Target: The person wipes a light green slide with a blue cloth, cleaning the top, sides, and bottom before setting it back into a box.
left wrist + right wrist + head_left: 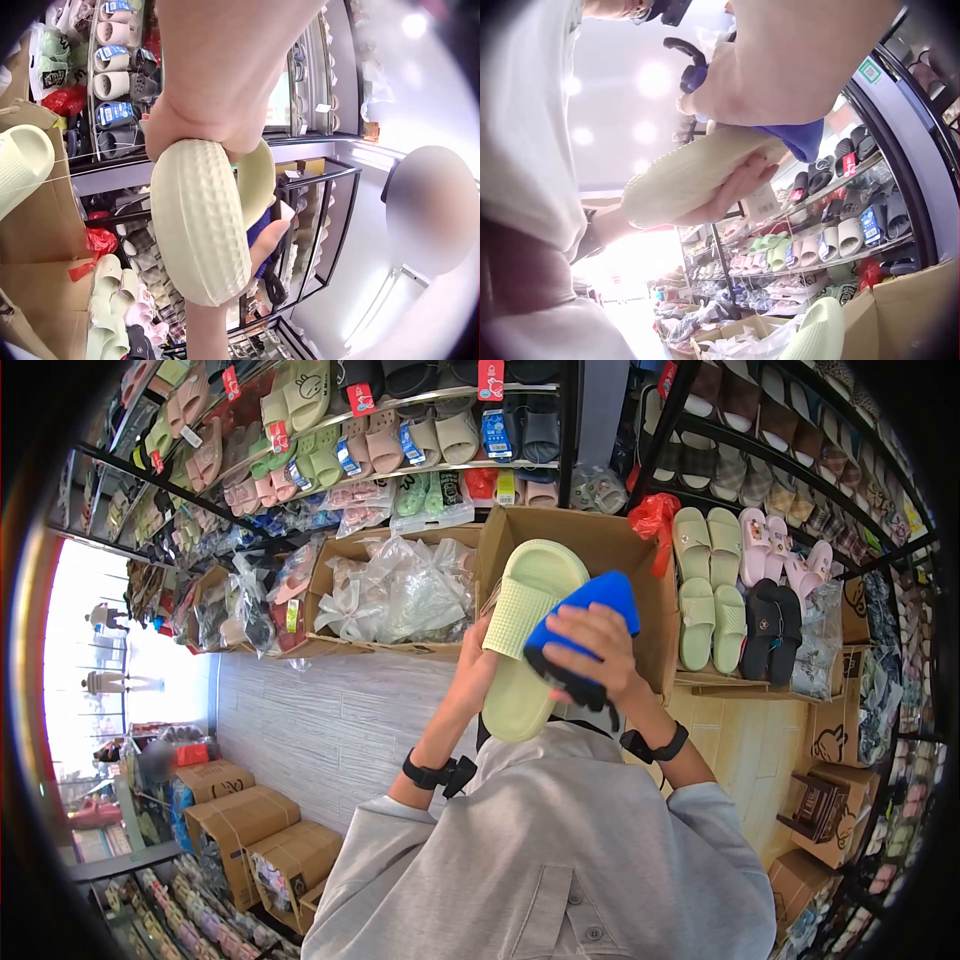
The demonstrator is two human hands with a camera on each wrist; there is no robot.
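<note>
My left hand (480, 660) holds a pale green slide slipper (515, 710) at its side, with the rounded end toward my body. In the right wrist view its fingers (742, 180) lie under the sole. My right hand (595, 645) grips a blue pad (615, 600) with a black underside and a dangling black strap. The pad overlaps the held slipper in the head view and sits at its far end in the right wrist view. A second pale green slipper (817, 330) with a textured band shows near the open cardboard box (655, 620).
Left of that box stands another box (325, 575) filled with plastic-wrapped footwear. At the right, several pairs of slippers (710, 550) lie on a ledge beside a red plastic bag (655, 525). Slipper shelves (430, 470) rise behind. Closed cartons (240, 825) stand on the floor at lower left.
</note>
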